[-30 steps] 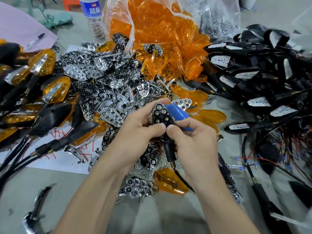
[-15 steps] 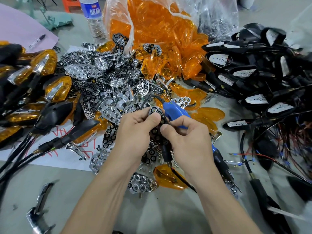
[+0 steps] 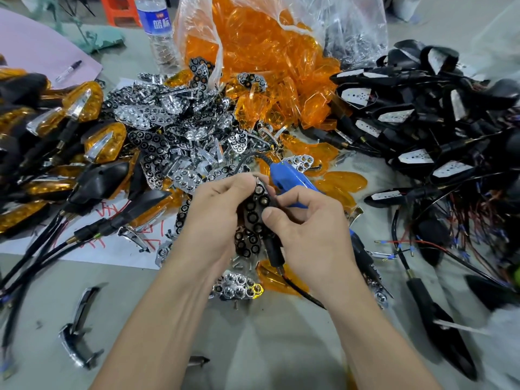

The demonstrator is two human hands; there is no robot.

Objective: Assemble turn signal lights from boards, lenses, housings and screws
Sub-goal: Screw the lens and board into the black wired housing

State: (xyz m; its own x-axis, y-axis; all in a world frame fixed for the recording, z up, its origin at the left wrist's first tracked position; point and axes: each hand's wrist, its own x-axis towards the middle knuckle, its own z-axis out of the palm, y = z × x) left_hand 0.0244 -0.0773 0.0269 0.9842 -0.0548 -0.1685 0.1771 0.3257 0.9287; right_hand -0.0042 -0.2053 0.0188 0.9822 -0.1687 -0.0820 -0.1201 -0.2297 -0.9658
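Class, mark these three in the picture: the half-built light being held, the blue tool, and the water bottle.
half-built light (image 3: 254, 220): head view, on its reflector face.
blue tool (image 3: 292, 180): head view, on its blue body.
water bottle (image 3: 158, 25): head view, on its blue label.

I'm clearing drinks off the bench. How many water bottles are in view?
1. The water bottle stands at the far side, left of the bag of orange lenses; more may be hidden behind piles.

Chinese characters on bottle label (image 3: 158, 24)
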